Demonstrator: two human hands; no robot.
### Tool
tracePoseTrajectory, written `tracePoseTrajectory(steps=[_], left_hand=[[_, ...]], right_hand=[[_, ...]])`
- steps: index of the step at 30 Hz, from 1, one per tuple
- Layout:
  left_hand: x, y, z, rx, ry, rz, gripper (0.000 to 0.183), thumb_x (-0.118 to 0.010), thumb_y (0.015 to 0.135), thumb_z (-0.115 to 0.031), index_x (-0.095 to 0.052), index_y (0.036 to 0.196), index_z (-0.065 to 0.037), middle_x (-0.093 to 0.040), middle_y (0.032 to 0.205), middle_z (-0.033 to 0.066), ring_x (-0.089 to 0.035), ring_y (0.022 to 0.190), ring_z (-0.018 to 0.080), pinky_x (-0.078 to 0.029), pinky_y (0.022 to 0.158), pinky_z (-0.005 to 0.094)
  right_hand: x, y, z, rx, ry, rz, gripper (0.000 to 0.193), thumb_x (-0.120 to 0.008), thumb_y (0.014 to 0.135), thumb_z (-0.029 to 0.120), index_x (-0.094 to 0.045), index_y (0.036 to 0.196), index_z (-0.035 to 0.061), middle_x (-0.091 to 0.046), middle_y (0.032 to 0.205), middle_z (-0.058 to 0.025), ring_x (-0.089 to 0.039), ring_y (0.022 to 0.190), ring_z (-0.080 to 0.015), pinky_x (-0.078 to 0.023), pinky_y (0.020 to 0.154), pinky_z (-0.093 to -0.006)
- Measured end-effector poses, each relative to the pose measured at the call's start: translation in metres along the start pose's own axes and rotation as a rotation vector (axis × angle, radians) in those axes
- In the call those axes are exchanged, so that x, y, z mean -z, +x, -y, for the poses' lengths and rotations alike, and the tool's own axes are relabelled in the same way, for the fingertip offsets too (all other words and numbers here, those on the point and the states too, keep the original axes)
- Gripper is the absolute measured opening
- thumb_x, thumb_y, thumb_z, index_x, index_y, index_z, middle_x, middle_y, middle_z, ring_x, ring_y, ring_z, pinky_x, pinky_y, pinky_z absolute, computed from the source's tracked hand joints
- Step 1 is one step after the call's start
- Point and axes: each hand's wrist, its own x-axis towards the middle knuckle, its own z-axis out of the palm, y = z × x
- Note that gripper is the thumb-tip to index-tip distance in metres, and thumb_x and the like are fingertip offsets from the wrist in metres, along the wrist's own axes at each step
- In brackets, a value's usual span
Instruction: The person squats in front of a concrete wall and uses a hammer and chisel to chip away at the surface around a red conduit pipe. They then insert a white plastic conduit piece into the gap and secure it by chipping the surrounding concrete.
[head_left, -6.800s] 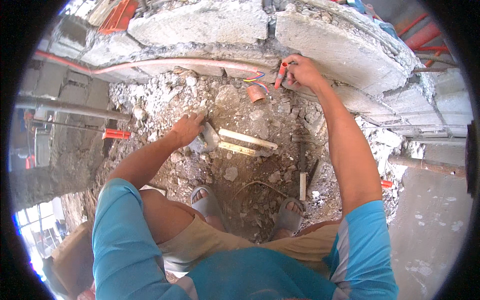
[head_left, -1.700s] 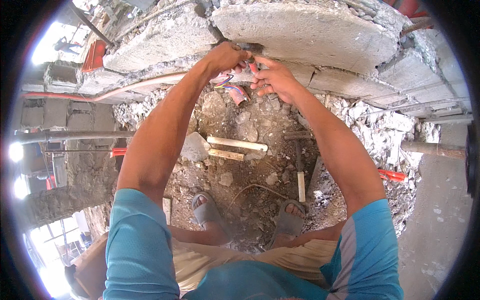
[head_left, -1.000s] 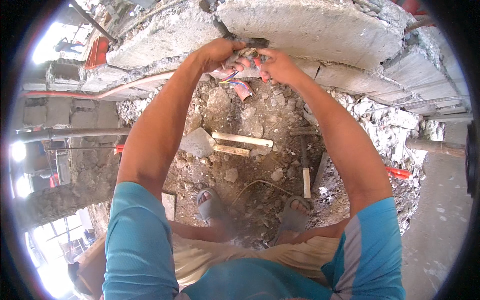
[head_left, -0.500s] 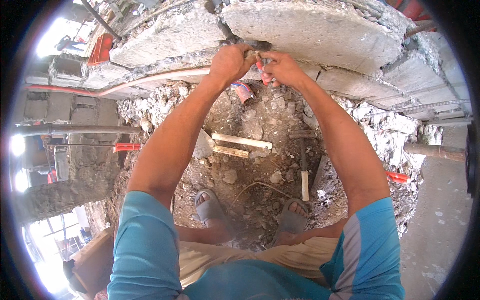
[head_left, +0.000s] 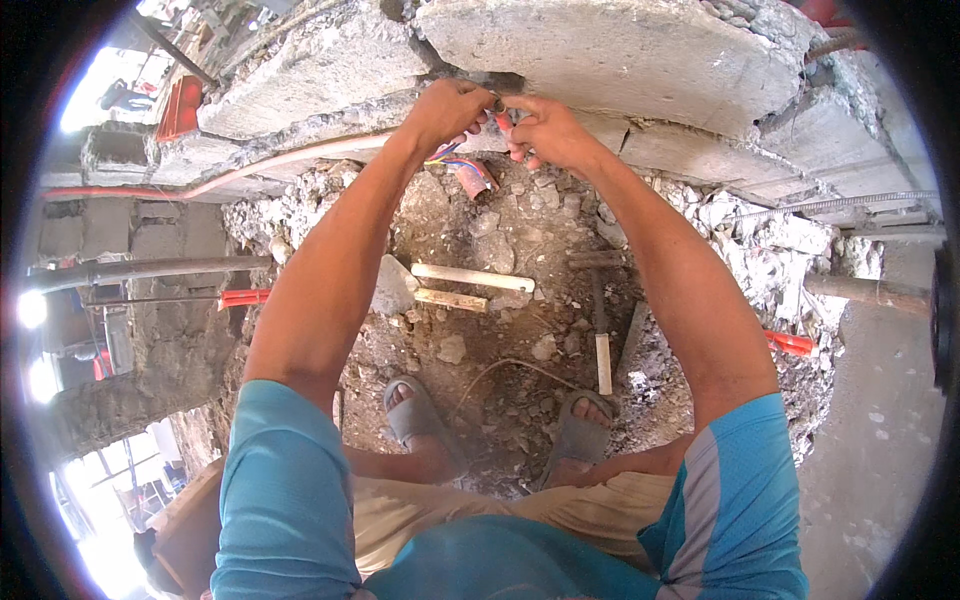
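Note:
Both my hands meet at a gap under the broken concrete slab. My left hand point(head_left: 448, 112) is closed, thumb and fingers pinched near a small dark piece; what it grips is too small to make out. Fingers of my right hand point(head_left: 550, 132) curl round a slim red-handled tool point(head_left: 503, 121), its far end between the hands; its exact kind is unclear. The right index finger reaches toward the left fingertips. Below the left hand, blue and yellow wires point(head_left: 446, 152) come out of a short red conduit stub point(head_left: 474, 181) in the rubble.
On the rubble lie a trowel point(head_left: 394, 286), a pale wooden stick point(head_left: 472, 277), a shorter wood piece point(head_left: 452, 300) and a hammer point(head_left: 603, 362). A pale red pipe point(head_left: 285, 160) runs along the slab point(head_left: 600, 60). Metal bars and orange conduit ends point(head_left: 790, 343) jut from both sides.
Both hands have shifted slightly left in the picture, along with the whole scene. The left fingers have spread a little lower, and more of the coloured wires shows below them.

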Motion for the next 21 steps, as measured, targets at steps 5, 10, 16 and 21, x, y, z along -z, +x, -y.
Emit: tracePoseTrajectory(steps=[5,10,16,21], left_hand=[[0.013,0.004,0.02,-0.268,0.189,0.107,0.042,-0.067,0.097,-0.039,-0.082,0.113,-0.003,-0.078,0.091,0.0125,-0.074,0.079,0.02,-0.058,0.07,0.0357],[0.019,0.006,-0.007,-0.22,0.288,0.248,0.041,-0.065,0.101,-0.036,-0.08,0.12,-0.003,-0.078,0.09,0.017,-0.073,0.078,0.0251,-0.058,0.074,0.0403],[-0.011,0.027,0.027,-0.588,0.728,-0.157,0.03,-0.063,0.102,-0.028,-0.081,0.107,-0.004,-0.077,0.098,0.0283,-0.075,0.097,0.0483,-0.06,0.088,0.0569],[-0.016,0.016,0.013,-0.473,0.8,-0.111,0.028,-0.073,0.096,-0.03,-0.084,0.099,-0.004,-0.079,0.099,0.025,-0.077,0.098,0.0447,-0.062,0.089,0.0534]], right_hand=[[0.0,-0.004,0.004,-0.046,0.037,0.067,0.068,-0.067,0.099,0.008,-0.05,0.165,0.0085,-0.076,0.101,-0.0077,-0.072,0.085,-0.0164,-0.059,0.068,-0.0322],[0.008,-0.01,0.017,-0.116,0.11,0.058,0.067,-0.067,0.099,0.009,-0.051,0.164,0.0056,-0.074,0.098,-0.0069,-0.072,0.085,-0.017,-0.059,0.069,-0.0316],[0.008,-0.007,0.021,-0.093,0.048,0.092,0.072,-0.068,0.099,0.01,-0.044,0.166,0.001,-0.074,0.097,-0.0076,-0.072,0.085,-0.0176,-0.059,0.071,-0.0323],[0.007,-0.011,0.014,-0.12,0.084,0.118,0.057,-0.071,0.098,0.016,-0.055,0.152,0.003,-0.073,0.098,-0.0083,-0.073,0.084,-0.0183,-0.062,0.071,-0.0366]])
